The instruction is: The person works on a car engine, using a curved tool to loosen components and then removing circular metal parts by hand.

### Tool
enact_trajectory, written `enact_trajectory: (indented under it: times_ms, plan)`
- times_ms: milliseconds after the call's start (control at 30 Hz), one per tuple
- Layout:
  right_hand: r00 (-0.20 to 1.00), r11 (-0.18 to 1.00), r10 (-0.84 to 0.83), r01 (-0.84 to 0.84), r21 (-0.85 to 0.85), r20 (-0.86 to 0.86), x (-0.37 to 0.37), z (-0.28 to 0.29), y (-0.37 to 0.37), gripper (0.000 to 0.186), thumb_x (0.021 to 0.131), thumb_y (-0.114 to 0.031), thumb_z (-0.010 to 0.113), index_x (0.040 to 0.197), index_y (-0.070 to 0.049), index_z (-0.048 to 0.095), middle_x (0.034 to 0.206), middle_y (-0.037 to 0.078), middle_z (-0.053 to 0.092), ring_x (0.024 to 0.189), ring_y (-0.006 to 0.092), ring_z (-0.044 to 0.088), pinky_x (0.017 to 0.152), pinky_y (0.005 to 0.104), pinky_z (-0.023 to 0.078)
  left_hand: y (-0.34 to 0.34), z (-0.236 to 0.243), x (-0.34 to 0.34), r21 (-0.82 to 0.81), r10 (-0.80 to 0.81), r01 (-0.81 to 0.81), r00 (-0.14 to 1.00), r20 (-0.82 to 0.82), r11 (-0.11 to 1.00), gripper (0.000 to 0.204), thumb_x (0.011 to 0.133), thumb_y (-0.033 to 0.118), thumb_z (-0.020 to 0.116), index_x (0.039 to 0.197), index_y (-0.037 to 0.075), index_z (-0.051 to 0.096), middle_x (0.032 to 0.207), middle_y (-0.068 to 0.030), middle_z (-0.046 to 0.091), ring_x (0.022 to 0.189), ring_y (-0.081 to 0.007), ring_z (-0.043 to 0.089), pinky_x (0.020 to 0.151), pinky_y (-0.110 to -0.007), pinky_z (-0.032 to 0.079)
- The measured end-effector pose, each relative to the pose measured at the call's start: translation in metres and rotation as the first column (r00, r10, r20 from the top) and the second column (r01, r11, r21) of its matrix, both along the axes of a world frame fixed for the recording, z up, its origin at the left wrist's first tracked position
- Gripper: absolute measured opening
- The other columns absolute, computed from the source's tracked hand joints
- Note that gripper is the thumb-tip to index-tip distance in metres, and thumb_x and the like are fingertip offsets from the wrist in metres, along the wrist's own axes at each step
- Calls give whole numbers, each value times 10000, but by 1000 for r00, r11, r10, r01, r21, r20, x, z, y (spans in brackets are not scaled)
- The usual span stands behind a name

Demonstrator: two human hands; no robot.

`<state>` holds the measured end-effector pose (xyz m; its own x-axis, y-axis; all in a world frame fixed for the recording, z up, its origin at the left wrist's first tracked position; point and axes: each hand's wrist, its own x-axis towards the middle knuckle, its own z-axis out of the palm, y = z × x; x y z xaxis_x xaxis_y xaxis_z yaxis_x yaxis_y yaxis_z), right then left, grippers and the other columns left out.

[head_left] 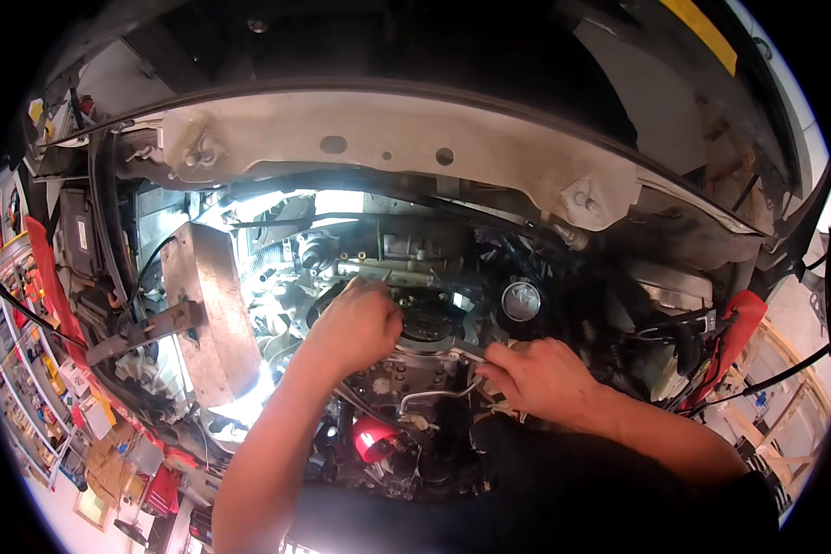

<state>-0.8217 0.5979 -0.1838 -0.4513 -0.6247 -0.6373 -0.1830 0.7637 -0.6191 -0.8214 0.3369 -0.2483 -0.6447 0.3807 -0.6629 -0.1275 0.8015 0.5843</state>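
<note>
Bright light floods the engine around a silvery metal piece — right hand closed round its end, probably for leverage; left hand folded nearby, its fingers' hold hidden.

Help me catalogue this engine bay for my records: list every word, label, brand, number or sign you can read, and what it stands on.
No text can be read.
Pale patch, perhaps a label, on the dark box at left: too small to read.
Cluttered shelving at far left: any lettering is too small and blurred.
</note>
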Motion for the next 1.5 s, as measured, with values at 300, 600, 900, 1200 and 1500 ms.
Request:
enact_trajectory:
  times_ms: [300,600,900,1200,1500]
  plan:
    - [992,992,-64,51,118,108,-2,11,-8,233,989,-280,487,952,-54,527,692,205,622,656,407,629,581,495,514,3,-3,2,3,61,-61,998,-3,998,186,850,134,576,846,4,708,924,-136,669,996,-345,587,909,-424,481]
    - [991,985,0,-23,170,137,-7,19,-17,179,948,-196,521,964,-18,516,687,190,622,749,367,643,628,454,528,3,-1,5,-15,112,-113,993,-40,993,193,855,134,558,832,5,699,901,-143,663,976,-346,591,885,-431,484]
    - [983,967,84,-120,224,164,-7,18,-19,231,815,-90,570,1028,-20,514,723,167,656,782,363,665,638,433,550,10,4,4,69,292,-284,945,-147,956,158,840,97,579,855,6,708,934,-141,680,969,-350,610,878,-432,484]
    - [991,992,105,-111,65,87,-4,-1,0,193,951,-234,515,1016,-53,502,652,196,624,602,389,637,547,485,507,-4,0,-9,284,561,-590,807,183,756,240,935,40,572,1161,-27,522,859,-112,697,817,-168,660,793,-287,485]
    - [976,971,186,-200,127,118,-11,5,-2,252,869,-140,525,1087,-13,525,733,170,665,744,332,683,603,416,548,8,-17,-12,219,529,-568,821,214,793,192,921,79,616,1084,-18,644,890,-132,715,831,-186,680,767,-299,512]
